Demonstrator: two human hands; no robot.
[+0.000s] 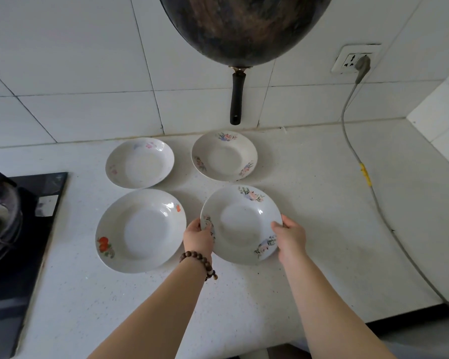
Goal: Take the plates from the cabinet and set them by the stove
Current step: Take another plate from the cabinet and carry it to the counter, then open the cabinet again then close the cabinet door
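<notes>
both the left hand [198, 236] and right hand [290, 237] grip a floral plate [240, 224] beside three others.

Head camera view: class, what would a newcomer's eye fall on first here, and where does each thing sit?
The left hand and right hand grip the near right plate by opposite rims. It makes a square with the near left plate, far left plate and far right plate. A big dark wok hangs against the tiled wall above them, and the black stove sits at the left edge.
</notes>
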